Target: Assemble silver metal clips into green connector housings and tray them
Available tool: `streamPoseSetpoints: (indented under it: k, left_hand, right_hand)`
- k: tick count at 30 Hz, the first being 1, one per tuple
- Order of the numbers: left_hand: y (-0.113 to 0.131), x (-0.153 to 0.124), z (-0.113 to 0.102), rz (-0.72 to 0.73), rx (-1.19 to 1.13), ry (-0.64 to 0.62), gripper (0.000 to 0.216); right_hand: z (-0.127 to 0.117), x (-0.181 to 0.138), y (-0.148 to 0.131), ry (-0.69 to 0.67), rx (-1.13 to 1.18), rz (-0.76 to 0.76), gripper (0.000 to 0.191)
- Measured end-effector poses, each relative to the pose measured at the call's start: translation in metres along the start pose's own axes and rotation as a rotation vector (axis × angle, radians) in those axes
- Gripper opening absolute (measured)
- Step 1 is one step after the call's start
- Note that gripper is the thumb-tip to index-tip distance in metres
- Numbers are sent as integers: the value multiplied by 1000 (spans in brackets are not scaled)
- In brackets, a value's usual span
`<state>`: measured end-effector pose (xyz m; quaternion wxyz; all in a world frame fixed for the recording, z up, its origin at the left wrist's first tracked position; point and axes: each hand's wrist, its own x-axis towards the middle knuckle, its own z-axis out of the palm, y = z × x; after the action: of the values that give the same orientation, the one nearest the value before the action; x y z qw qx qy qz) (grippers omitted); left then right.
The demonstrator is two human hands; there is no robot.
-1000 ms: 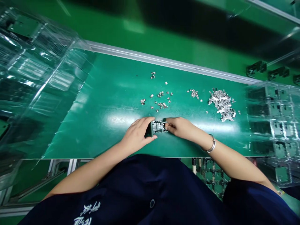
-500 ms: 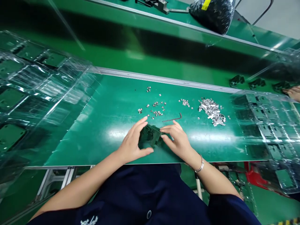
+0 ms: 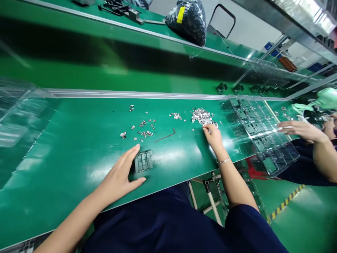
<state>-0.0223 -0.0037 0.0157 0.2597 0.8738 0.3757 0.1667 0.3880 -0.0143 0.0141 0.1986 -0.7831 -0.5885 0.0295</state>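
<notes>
A dark green slotted plastic part (image 3: pixel 143 161) lies on the green bench near its front edge. My left hand (image 3: pixel 119 175) is spread around the part's left side, thumb and fingers apart; whether a fingertip touches it I cannot tell. My right hand (image 3: pixel 213 137) reaches to the front edge of a pile of small silvery metal pieces (image 3: pixel 201 116), fingertips pinched together; what lies between them is too small to name. Between the hands rests a hex key (image 3: pixel 165 135). Smaller clusters of metal pieces (image 3: pixel 146 133) lie behind the green part.
Clear plastic trays with green parts (image 3: pixel 251 121) stand at the right, where a co-worker's hand (image 3: pixel 302 130) reaches in. Another clear tray (image 3: pixel 15 116) is at the left. Several dark parts (image 3: pixel 238 88) line the back ledge. A black bag (image 3: pixel 186 24) sits on the shelf above.
My right hand has left the green part and moved right to the metal pile. The part now lies on the bench, slotted face up. The view has swung right.
</notes>
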Motion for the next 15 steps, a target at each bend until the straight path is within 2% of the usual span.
streamPoseSetpoints:
  k: [2, 4, 9, 15]
  left_hand:
    - [0, -1, -5, 4, -16, 16, 85]
    - [0, -2, -9, -18, -32, 66, 74]
    - [-5, -5, -20, -90, -7, 169, 51]
    - [-6, -2, -33, -117, -2, 224, 34]
  right_hand:
    - [-2, 12, 16, -7, -34, 0, 20]
    - [-1, 19, 21, -15, -69, 11, 20]
    - [6, 20, 16, -43, -121, 13, 15]
    - [5, 13, 15, -24, -127, 15, 21]
